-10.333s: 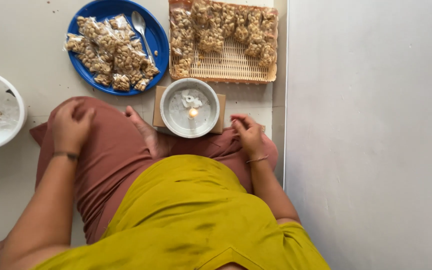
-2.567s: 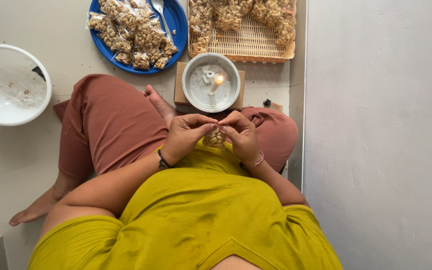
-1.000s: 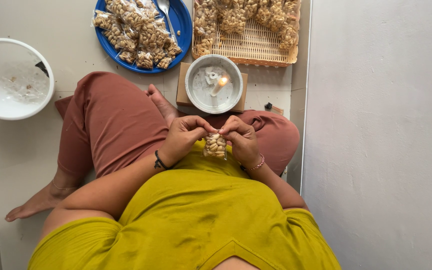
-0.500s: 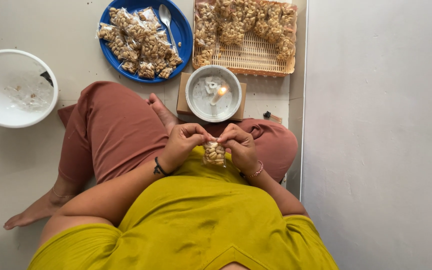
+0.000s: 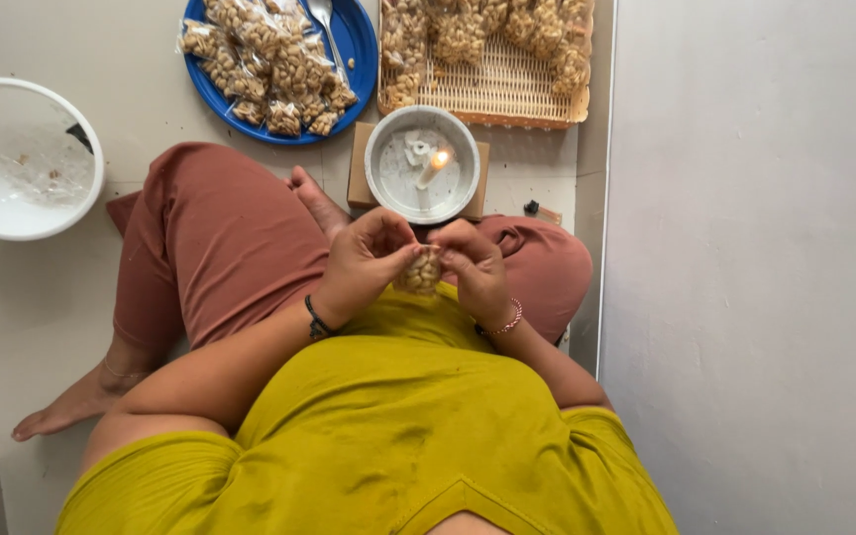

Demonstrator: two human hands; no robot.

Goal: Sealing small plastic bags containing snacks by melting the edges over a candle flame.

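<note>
Left hand (image 5: 364, 263) and right hand (image 5: 476, 267) raised together over lap, fingers (image 5: 410, 255) pinched, wrists bent inward.

Small clear packet of pale nuts (image 5: 420, 274) at frame centre, pinched between left hand (image 5: 364, 263) and right hand (image 5: 475, 269), fingers closed on its top edge. Heap of same clear nut packets (image 5: 267, 61) on blue plate (image 5: 361, 40) at 11 o'clock. More nut packets (image 5: 468, 30) on wicker tray (image 5: 522, 94) at 12 o'clock. No labels, signs, screens visible.
</note>
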